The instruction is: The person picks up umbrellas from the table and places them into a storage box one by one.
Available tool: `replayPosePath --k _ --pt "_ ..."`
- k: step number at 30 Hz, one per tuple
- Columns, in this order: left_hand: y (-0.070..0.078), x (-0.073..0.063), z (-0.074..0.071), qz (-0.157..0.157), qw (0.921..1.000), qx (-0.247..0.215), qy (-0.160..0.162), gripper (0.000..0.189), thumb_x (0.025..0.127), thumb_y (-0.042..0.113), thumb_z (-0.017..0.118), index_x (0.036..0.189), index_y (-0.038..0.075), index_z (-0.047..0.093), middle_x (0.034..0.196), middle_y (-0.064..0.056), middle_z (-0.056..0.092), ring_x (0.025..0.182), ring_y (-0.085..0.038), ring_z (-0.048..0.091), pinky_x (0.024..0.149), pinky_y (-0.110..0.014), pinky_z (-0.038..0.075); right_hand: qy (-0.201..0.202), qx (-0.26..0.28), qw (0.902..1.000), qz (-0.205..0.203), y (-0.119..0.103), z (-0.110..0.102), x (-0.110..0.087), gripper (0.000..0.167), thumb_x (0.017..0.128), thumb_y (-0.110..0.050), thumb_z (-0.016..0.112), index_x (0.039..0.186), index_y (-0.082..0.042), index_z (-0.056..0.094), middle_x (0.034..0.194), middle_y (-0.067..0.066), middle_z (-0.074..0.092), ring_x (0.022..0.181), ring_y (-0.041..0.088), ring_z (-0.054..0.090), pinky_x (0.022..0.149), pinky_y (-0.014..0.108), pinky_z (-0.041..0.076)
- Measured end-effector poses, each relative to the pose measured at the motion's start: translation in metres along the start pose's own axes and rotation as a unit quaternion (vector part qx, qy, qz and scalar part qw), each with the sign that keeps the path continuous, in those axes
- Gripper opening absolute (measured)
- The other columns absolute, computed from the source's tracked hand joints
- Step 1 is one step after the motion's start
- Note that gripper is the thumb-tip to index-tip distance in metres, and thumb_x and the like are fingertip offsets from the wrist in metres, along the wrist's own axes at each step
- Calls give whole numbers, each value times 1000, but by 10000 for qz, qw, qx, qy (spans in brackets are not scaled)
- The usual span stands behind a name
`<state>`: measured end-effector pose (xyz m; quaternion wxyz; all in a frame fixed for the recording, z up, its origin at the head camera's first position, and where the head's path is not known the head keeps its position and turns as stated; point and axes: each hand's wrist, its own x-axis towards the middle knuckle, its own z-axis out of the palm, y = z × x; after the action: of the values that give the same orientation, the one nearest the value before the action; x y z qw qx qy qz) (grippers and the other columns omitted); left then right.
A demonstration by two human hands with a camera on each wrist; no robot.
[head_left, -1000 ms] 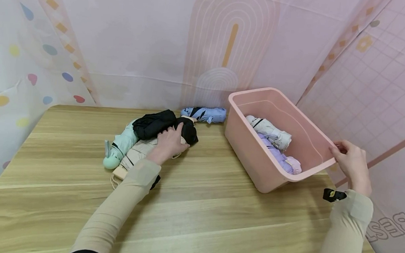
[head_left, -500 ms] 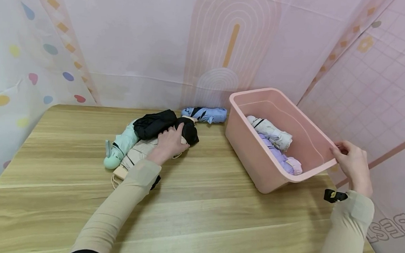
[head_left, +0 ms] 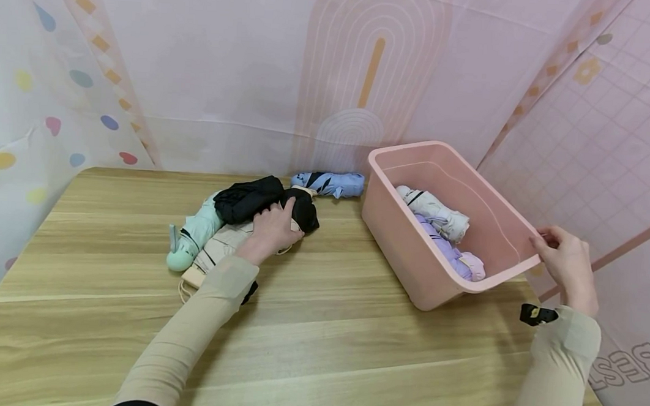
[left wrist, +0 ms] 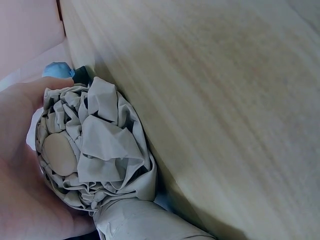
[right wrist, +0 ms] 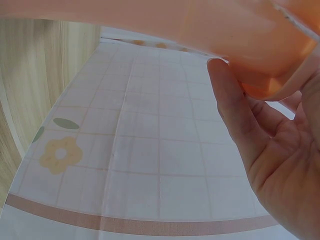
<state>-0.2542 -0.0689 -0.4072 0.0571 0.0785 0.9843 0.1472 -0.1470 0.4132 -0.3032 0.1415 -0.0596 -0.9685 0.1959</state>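
In the head view, my left hand lies over a beige folded umbrella on the table. The left wrist view shows this hand curled round the gathered cloth of the umbrella. A mint folded umbrella and a black folded umbrella lie close beside it, with another black bundle just past the fingertips. My right hand pinches the near right corner of a pink plastic bin; fingers and thumb meet at its rim in the right wrist view.
Inside the bin lie a white folded umbrella and a purple one. A blue folded umbrella rests at the table's back edge, left of the bin. Patterned cloth walls stand behind the wooden table and at its sides.
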Motion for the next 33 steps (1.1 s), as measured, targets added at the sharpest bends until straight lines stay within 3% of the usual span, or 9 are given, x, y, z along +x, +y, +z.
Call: replayPosePath --k 13,26,33 --pt "-1 1 1 77 10000 -20 53 86 85 42 65 151 12 18 132 -33 47 112 -50 52 93 -60 43 -28 -42 10000 21 1 -1 0 35 97 -26 50 110 4 61 95 23 63 66 -14 36 58 13 34" --pt "0 2 1 -83 9974 -675 246 78 86 34 64 149 15 22 127 -32 50 110 -52 50 89 -64 41 -74 -14 10000 -10 1 0 1 35 97 -25 51 112 6 61 98 28 63 66 -18 34 57 11 34" --pt "3 1 1 5 9953 -846 481 76 85 31 64 148 17 25 129 -31 49 111 -53 48 90 -65 39 -14 -4 10000 -37 0 -1 0 34 97 -25 51 110 6 61 95 26 64 65 -16 35 56 11 34"
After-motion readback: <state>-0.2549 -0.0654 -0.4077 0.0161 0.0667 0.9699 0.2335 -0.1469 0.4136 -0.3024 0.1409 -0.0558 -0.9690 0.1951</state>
